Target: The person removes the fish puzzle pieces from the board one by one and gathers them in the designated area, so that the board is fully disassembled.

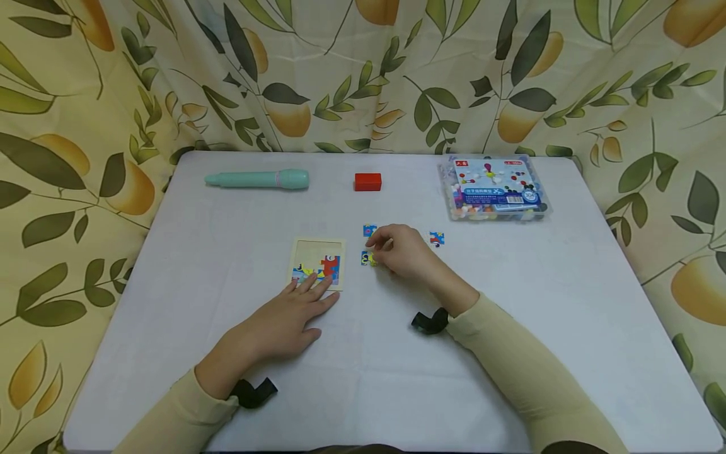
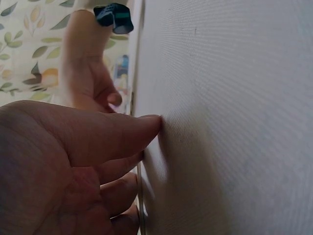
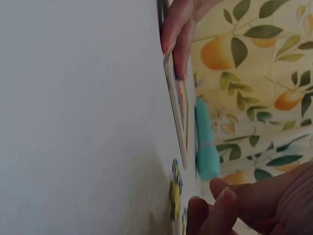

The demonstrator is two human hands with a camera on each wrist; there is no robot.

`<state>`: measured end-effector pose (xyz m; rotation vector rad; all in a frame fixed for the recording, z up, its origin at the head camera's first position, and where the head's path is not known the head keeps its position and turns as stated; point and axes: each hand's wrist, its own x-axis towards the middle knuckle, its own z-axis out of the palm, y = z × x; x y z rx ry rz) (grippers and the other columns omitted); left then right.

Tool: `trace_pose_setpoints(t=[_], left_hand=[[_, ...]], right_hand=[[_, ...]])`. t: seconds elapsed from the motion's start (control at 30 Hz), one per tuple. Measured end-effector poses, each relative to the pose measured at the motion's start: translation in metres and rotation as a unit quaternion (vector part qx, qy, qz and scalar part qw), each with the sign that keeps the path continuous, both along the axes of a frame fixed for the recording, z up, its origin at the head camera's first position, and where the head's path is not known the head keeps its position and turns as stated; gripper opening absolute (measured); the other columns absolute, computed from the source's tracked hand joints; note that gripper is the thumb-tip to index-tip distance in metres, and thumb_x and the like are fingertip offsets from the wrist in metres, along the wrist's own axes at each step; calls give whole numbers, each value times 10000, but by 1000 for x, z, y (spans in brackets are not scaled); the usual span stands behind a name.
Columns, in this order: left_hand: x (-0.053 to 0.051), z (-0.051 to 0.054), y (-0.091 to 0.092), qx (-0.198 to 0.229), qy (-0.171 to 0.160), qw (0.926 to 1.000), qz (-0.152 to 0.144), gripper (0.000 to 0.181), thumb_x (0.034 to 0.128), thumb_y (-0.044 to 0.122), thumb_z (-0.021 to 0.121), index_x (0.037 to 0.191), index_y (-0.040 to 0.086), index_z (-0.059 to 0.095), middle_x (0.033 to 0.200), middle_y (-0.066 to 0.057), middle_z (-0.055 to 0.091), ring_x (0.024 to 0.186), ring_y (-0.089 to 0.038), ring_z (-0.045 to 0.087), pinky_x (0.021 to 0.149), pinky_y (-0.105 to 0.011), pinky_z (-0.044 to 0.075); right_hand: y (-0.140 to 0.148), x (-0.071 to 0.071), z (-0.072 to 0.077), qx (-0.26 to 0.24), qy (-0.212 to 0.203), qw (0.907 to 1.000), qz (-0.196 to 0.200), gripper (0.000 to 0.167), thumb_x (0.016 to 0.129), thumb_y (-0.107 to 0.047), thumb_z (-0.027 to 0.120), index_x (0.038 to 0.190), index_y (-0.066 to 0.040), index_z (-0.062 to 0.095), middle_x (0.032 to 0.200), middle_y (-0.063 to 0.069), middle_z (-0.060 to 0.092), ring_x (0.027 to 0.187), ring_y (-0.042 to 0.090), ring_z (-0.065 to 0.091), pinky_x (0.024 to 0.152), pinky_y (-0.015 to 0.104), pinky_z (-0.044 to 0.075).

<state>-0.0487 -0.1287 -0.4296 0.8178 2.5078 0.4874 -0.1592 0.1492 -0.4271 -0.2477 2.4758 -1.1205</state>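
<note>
A wooden puzzle tray [image 1: 319, 246] lies on the table, with several joined jigsaw pieces along its lower part. My left hand [image 1: 283, 321] rests on the tray's near edge, fingers spread and mostly straight. To the right, my right hand [image 1: 405, 252] hovers over loose pieces with its fingers bent; no piece shows between them. A blue piece [image 1: 369, 230] lies just beyond its fingertips, and a yellow and blue piece [image 1: 365, 258] is partly covered by them. Past the knuckles lies a red and blue piece [image 1: 437, 238]. The right wrist view shows the fingers [image 3: 226, 200] near the yellow piece [image 3: 175, 198].
A teal pen-shaped object [image 1: 258, 180] lies at the back left of the white table [image 1: 363, 391]. A red block [image 1: 367, 182] sits at the back middle. At the back right is a clear plastic box [image 1: 495, 189] of colourful parts. A patterned curtain [image 1: 351, 75] hangs behind.
</note>
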Motion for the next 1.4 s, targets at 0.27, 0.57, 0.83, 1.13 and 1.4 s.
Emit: trace_pose_setpoints(t=[0.27, 0.57, 0.83, 1.13, 1.4], left_hand=[[-1, -2, 1, -27, -20, 10000, 27, 653, 1073, 273, 640, 1676, 184, 406, 1798, -90, 242, 1699, -363, 122, 1363, -607, 140], [-2, -2, 1, -44, -9, 10000, 36, 656, 1067, 272, 643, 1674, 188, 411, 1803, -92, 229, 1695, -367, 143, 1364, -605, 135], [-1, -2, 1, -27, 31, 10000, 10, 659, 1060, 261, 655, 1670, 177, 418, 1805, -98, 216, 1689, -376, 162, 1357, -620, 148], [-2, -1, 1, -14, 73, 10000, 29, 650, 1050, 244, 665, 1656, 165, 445, 1804, -102, 231, 1694, -371, 145, 1349, -631, 169], [-1, 0, 1, 28, 47, 10000, 21, 652, 1055, 236, 656, 1662, 162, 431, 1806, -104, 216, 1691, -374, 157, 1354, -625, 154]], right_hand=[[-31, 1, -4, 192, 321, 9967, 717, 245, 972, -82, 771, 1208, -146, 792, 1112, 57, 698, 747, 210, 663, 646, 296, 580], [-58, -1, -6, 391, 718, 9893, 1207, 284, 977, -89, 768, 1250, -159, 797, 1116, 42, 693, 1025, 217, 627, 850, 318, 549], [-71, -5, -11, 581, 748, 9846, 1468, 310, 954, -120, 819, 1261, -151, 803, 1134, 59, 678, 1038, 205, 622, 894, 324, 541], [-77, -3, -13, 811, 903, 9801, 1570, 215, 950, -132, 816, 1164, -151, 829, 1091, 48, 656, 1010, 183, 607, 861, 311, 530], [-77, -2, -13, 900, 926, 9790, 1576, 180, 953, -140, 809, 1132, -151, 824, 1098, 54, 641, 1012, 184, 595, 863, 315, 528]])
